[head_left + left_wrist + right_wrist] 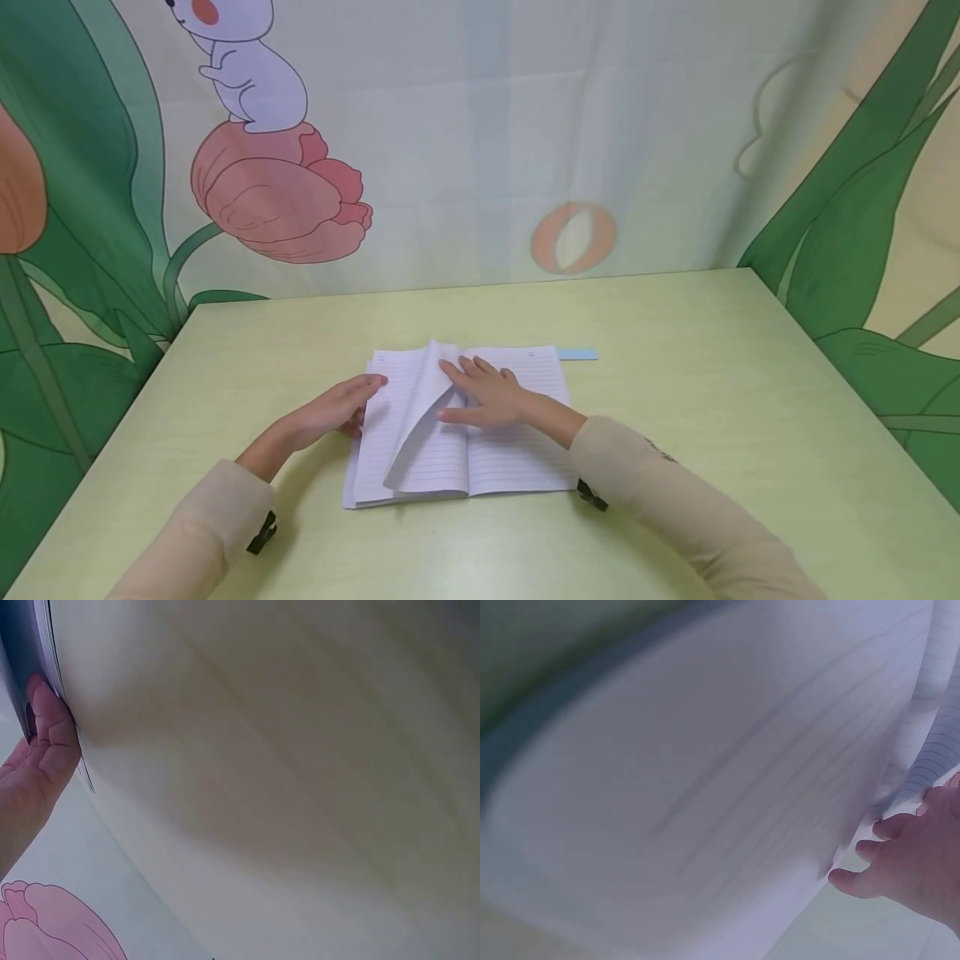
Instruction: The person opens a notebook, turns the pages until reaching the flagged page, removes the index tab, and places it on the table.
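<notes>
A notebook (517, 467) with white lined pages lies spread on the table, and one loose page (416, 408) stands curled up near the middle, leaning left. My left hand (333, 412) grips the notebook's left edge, its thumb on top of the pages and the other fingers partly hidden at the edge. The left wrist view has the same hand (45, 754) against the stacked page edges. With fingers spread, my right hand (487, 396) touches the curled page near the spine. In the right wrist view its fingers (892, 825) reach along the lined paper.
A light blue strip (577, 354) sticks out past the notebook's upper right corner. The pale table (675, 333) extends around the notebook. Behind it hangs a cloth (450, 167) printed with flowers and a white animal. Dark clips or straps show at both cuffs.
</notes>
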`<state>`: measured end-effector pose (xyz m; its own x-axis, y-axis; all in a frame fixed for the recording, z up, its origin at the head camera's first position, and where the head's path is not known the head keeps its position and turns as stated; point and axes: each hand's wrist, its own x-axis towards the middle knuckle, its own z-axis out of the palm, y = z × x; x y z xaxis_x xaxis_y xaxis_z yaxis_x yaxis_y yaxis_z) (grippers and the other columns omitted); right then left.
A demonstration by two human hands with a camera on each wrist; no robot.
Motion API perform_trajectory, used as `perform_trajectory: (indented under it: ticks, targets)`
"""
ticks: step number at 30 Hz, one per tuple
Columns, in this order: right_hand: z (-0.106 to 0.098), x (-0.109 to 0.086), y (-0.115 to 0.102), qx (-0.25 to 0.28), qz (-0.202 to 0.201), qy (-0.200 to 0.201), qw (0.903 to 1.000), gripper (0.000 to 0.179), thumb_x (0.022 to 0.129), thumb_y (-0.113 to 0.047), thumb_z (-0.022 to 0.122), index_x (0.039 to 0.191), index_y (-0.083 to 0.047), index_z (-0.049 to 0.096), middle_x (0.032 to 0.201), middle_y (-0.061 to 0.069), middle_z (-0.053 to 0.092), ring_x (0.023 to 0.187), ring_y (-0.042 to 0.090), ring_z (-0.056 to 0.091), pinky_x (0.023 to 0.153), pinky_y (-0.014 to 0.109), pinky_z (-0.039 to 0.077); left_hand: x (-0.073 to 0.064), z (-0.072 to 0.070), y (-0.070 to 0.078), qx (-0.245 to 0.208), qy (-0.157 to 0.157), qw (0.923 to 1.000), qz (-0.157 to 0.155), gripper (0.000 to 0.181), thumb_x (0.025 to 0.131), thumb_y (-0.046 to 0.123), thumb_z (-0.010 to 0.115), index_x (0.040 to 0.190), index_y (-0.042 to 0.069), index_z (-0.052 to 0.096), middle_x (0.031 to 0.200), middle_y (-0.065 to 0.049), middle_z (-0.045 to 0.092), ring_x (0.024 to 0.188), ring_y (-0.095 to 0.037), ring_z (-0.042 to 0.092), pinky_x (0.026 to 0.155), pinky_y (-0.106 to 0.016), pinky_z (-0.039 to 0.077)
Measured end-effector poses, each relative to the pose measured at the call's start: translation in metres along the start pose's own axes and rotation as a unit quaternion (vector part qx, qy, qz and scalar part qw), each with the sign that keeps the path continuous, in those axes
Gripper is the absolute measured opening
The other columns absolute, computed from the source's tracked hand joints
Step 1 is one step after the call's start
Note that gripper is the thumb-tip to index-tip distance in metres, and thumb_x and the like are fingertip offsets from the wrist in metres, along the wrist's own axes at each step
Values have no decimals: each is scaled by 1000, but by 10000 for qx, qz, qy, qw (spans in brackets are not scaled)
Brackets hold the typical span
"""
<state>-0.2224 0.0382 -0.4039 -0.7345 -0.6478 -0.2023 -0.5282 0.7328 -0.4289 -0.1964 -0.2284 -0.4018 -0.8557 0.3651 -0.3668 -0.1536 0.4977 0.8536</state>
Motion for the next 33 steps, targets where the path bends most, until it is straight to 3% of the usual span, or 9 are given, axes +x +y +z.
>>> perform_trajectory:
  ticks: [6,11,15,23,25,28,33]
  targets:
    - [2,2,-4,40,-125,-76,9999,79,87,-59,43,148,-25,4,151,12,6,137,32,4,101,60,11,-2,0,2,-140,29,9999,-35,60,97,47,29,139,4,26,111,-17,43,84,-22,49,71,-33,48]
    - [4,1,-7,56,-210,-137,9997,80,88,-57,44,147,-25,1,151,13,5,137,32,4,102,60,10,-2,0,4,33,64,9999,-70,70,93,42,47,144,6,15,104,-16,44,79,-21,50,70,-33,47]
    - [5,0,-8,29,-346,-165,9993,80,88,-57,44,147,-26,1,151,13,6,138,31,4,102,60,10,-2,0,2,160,128,9998,-17,84,86,33,62,145,7,9,116,-21,44,81,-21,51,70,-32,47]
    - [7,-3,-11,-56,-401,-240,9989,78,88,-57,44,147,-28,3,152,12,6,138,31,2,102,60,8,0,-1,-5,-177,156,9995,201,84,87,6,57,147,15,0,122,-25,38,81,-23,51,67,-32,46]
    - [7,-4,-10,-127,-423,-240,9987,77,88,-57,43,148,-26,4,152,12,5,138,31,3,102,60,8,0,0,-7,-150,159,9993,299,83,85,0,56,147,14,4,120,-26,40,84,-24,51,66,-32,46]
    - [6,-6,-6,-189,-405,-262,9987,77,89,-57,42,148,-24,6,152,11,5,138,31,3,103,59,10,1,0,-9,47,157,9988,456,70,84,-3,57,144,7,23,111,-22,45,83,-23,51,64,-30,47]
    - [2,-15,10,-245,-202,-302,9990,80,88,-56,46,148,-20,8,152,12,6,138,29,4,103,58,11,2,0,-9,356,178,9977,547,44,83,-5,58,125,-2,48,97,-16,50,76,-21,51,62,-30,46]
